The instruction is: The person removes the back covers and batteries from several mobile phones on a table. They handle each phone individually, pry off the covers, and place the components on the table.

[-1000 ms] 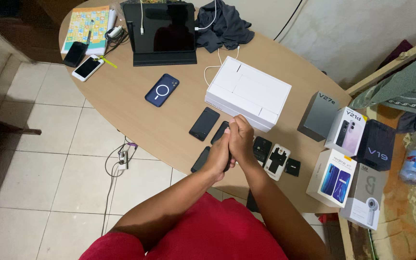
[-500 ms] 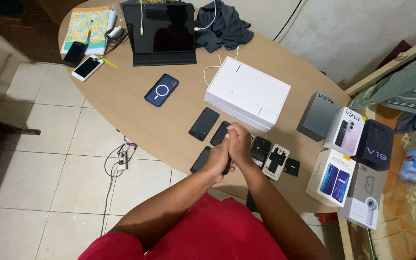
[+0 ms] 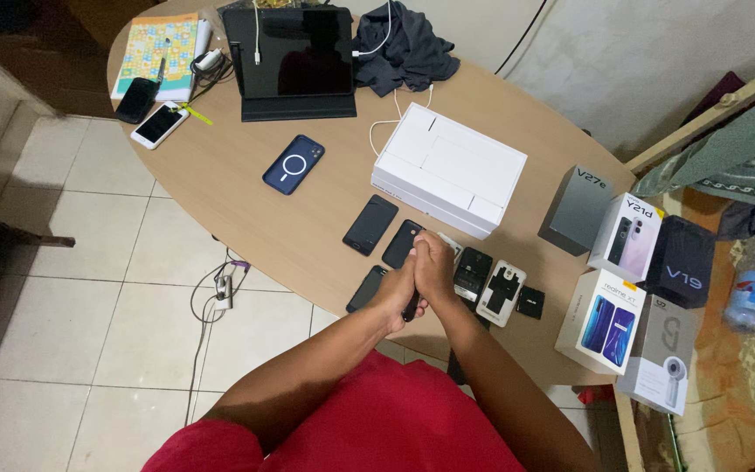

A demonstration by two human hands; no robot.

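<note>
Tiled floor surrounds an oval wooden desk (image 3: 246,188). On it lie a white box (image 3: 447,169), a tablet (image 3: 290,54) and several phones. Left hand (image 3: 392,293) and right hand (image 3: 434,265) press together at the near edge, apparently clasping a dark phone (image 3: 411,306), mostly hidden.

The counter (image 3: 246,197) looks like smooth matt wood laminate; the white box (image 3: 447,170) matt cardboard; the tablet (image 3: 294,52) glossy glass; the dark cloth (image 3: 404,48) soft fabric.
</note>
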